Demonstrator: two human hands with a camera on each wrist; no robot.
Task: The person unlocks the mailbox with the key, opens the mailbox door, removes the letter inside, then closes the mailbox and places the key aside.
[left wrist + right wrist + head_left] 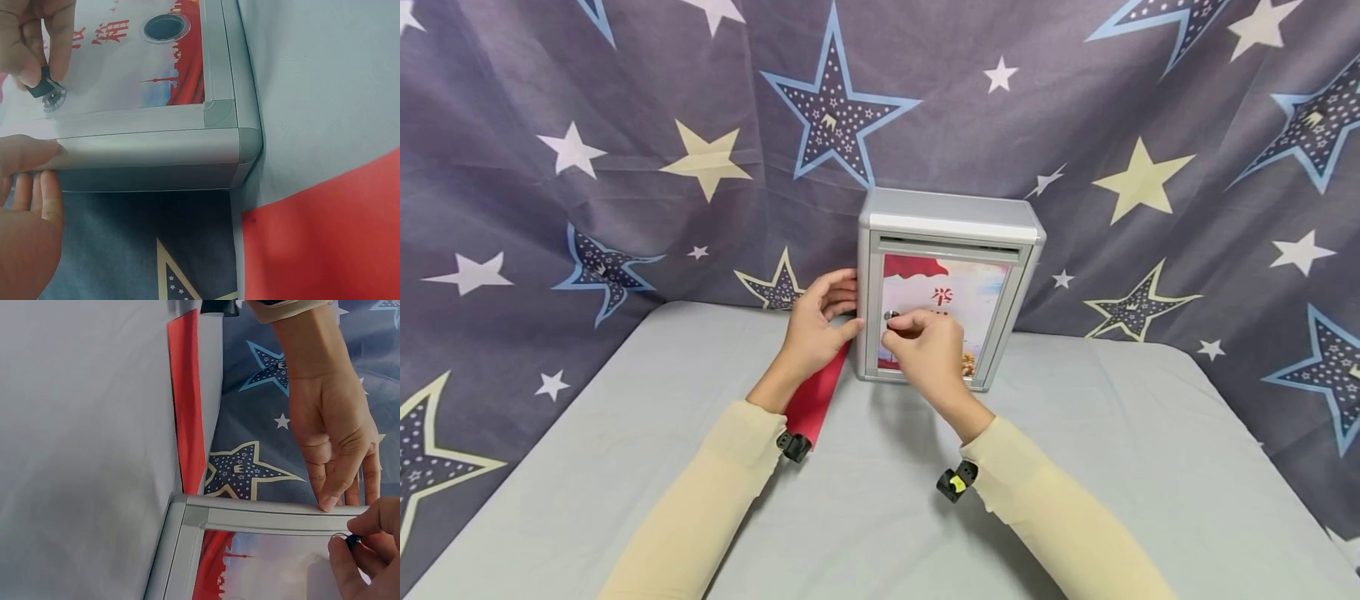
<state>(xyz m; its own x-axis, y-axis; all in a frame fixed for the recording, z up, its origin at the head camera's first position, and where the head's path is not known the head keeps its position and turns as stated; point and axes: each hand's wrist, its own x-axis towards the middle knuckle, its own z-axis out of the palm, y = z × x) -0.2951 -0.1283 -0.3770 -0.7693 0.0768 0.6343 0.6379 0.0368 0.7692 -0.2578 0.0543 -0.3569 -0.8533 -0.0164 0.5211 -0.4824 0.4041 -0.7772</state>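
A silver metal letter box [955, 208] with a slot near its top stands upright on the table, and a printed poster [985, 287] fills its front. My right hand [928, 346] pinches the black head of a key [42, 85] at the round lock [55, 101] on the left of the box's front. Against the box's left side rests my left hand [818, 325], its thumb near the front edge and its fingers extended along the side. Most of the key's blade is hidden at the lock.
A flat red sheet or envelope [814, 404] lies on the table left of the box, partly beneath my left forearm. The grey-covered table [880, 533] meets a dark star-patterned curtain [940, 125] behind the box.
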